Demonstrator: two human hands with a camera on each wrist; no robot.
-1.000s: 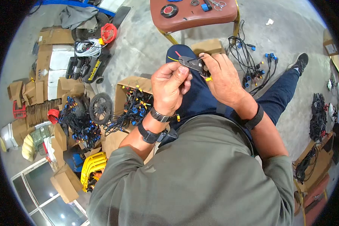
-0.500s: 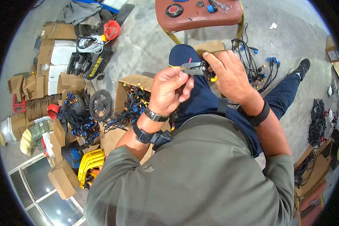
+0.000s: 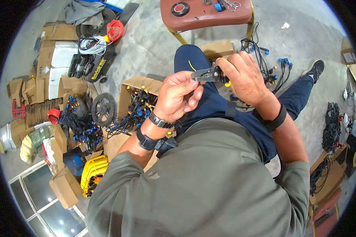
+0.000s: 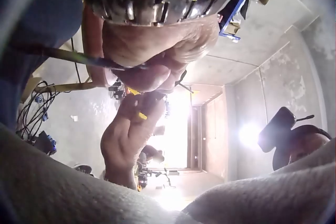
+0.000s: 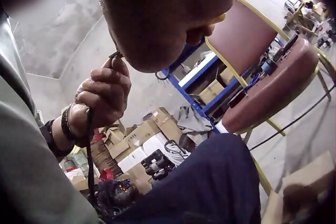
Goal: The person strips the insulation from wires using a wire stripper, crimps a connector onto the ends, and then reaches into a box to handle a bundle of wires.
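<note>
In the head view my right hand (image 3: pixel 244 79) grips a pair of wire strippers (image 3: pixel 205 74) with a flat grey head and yellow on the handle. The head of the tool reaches the fingertips of my left hand (image 3: pixel 177 93), thumb against index finger. A thin yellow wire (image 3: pixel 191 65) sticks up just beyond those fingertips. My left hand holds a black cable (image 5: pixel 90 155), which hangs below it in the right wrist view. The left wrist view shows the cable (image 4: pixel 68 56) running into the fingers, its end hidden by them.
A brown chair (image 3: pixel 209 19) ahead holds a tape roll (image 3: pixel 180 9) and scissors (image 3: pixel 232 5). Black cables with blue connectors (image 3: pixel 283 63) lie on the floor at right. At left stand a box of cables (image 3: pixel 140 82), a wheel (image 3: pixel 104 109) and a pressure washer (image 3: pixel 97 67).
The strippers have swung level, their head at the left fingertips. The red wire seen earlier no longer shows, and the yellow wire now points up. Both hands remain close together.
</note>
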